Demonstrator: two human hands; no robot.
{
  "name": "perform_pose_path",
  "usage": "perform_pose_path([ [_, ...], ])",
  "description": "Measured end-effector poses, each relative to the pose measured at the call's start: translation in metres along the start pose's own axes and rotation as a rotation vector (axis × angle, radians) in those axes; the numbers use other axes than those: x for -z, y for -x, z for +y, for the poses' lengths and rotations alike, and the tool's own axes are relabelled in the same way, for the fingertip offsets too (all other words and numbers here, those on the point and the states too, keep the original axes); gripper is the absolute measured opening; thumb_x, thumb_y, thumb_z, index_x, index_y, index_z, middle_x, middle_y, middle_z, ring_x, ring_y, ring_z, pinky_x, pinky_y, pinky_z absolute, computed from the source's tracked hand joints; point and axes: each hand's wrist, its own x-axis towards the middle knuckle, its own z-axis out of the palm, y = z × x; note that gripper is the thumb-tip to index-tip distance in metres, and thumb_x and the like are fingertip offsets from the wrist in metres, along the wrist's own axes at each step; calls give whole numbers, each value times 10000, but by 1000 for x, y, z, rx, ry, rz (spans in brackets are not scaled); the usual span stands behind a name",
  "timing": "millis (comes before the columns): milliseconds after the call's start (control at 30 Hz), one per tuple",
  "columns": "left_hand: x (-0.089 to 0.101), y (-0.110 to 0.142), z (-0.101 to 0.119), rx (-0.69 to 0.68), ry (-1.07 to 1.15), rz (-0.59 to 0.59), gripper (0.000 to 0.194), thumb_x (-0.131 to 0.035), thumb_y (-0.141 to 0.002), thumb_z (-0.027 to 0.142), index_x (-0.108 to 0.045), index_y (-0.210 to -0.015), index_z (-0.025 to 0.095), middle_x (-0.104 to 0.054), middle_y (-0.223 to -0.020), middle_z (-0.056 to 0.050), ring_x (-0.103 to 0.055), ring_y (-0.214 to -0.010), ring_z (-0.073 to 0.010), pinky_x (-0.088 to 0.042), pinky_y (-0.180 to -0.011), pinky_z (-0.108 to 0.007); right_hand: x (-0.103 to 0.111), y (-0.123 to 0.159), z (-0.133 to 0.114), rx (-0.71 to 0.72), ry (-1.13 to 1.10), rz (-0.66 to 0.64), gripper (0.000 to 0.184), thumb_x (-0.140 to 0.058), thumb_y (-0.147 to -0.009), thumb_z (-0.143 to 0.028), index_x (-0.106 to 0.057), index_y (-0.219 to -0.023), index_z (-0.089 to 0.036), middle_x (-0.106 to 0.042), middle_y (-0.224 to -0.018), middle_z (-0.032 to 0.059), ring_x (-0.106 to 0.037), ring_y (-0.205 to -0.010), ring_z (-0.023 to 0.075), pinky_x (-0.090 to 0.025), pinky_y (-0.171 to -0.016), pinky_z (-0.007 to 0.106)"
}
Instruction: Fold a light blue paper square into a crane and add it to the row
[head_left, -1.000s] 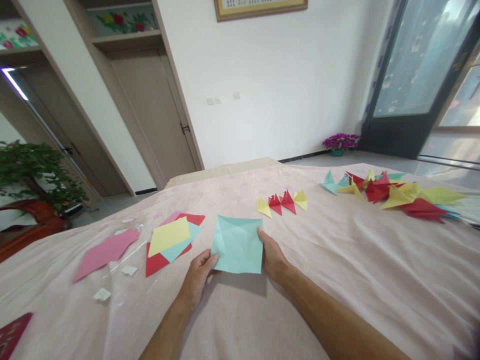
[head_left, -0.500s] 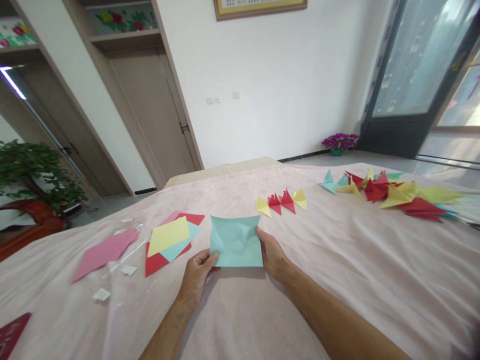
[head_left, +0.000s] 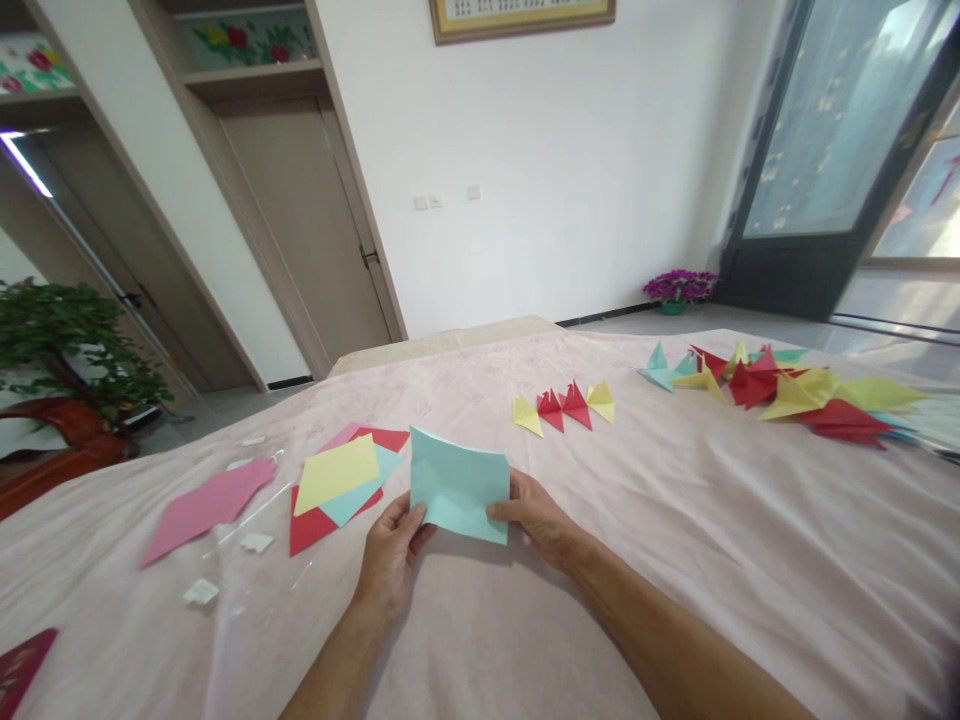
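A sheet of light blue-green paper (head_left: 459,485) is held up between my two hands above the cloth, tilted and slightly bowed. My left hand (head_left: 396,535) pinches its lower left edge, thumb in front and fingers behind. On the right edge, my right hand (head_left: 536,510) grips it with the thumb laid across the front. To the left lies a loose pile of coloured paper sheets, with a yellow sheet (head_left: 339,472) on top. Beyond the held paper, several small folded paper cranes (head_left: 575,405) in yellow and red stand in a row.
Pink paper sheets (head_left: 210,510) and white scraps (head_left: 201,592) lie on the pink tablecloth (head_left: 712,560) at left, near clear plastic. A heap of folded paper pieces (head_left: 817,390) sits at the far right. A dark red object (head_left: 26,670) shows at the lower left corner.
The blue-green paper has turned and shifted slightly left, its right side now lower. My right thumb has moved from the upper right edge down onto the paper's front.
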Motion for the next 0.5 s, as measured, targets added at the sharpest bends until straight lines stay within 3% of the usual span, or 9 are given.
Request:
perform_pose_path([
  [133, 1, -2, -3, -16, 22, 53, 367, -795, -699, 174, -684, -1049, 171, -718, -1017, -69, -682, -785, -132, -595, -693, -224, 3, -1, 1, 7, 59, -43, 510, -730, -610, -169, -661, -1115, -177, -723, -932, 27, -633, -802, 186, -459, -701, 257],
  [200, 0, 0, -2, -8, -15, 23, 395, -798, -697, 187, -667, -1069, 166, -718, -1026, -80, -686, -805, -145, -592, -698, -235, 6, -3, 6, -14, 85, 42, 467, -749, -622, -229, -672, -1076, -153, -724, -874, 39, -630, -755, 187, -455, -673, 265],
  [333, -8, 11, 4, 16, -133, -158, 481, -806, -701, 284, -631, -1132, 159, -732, -1006, -104, -707, -842, -202, -576, -683, -263, 13, -9, 16, -10, 130, 322, 419, -732, -690, -345, -662, -1050, -143, -702, -774, 27, -584, -626, 148, -410, -556, 235],
  [400, -14, 17, 9, 28, -142, -212, 528, -818, -682, 326, -626, -1145, 158, -740, -1007, -110, -717, -859, -232, -570, -701, -281, 16, -10, 17, -1, 147, 355, 409, -719, -710, -352, -657, -1062, -153, -686, -742, 10, -553, -579, 127, -368, -506, 215],
  [500, -20, 22, 15, 27, -98, -181, 597, -829, -663, 341, -611, -1194, 176, -737, -1069, -112, -721, -895, -252, -567, -739, -301, 14, -8, 14, -17, 164, 328, 388, -733, -688, -324, -678, -1030, -150, -684, -713, 10, -555, -557, 131, -353, -485, 217],
])
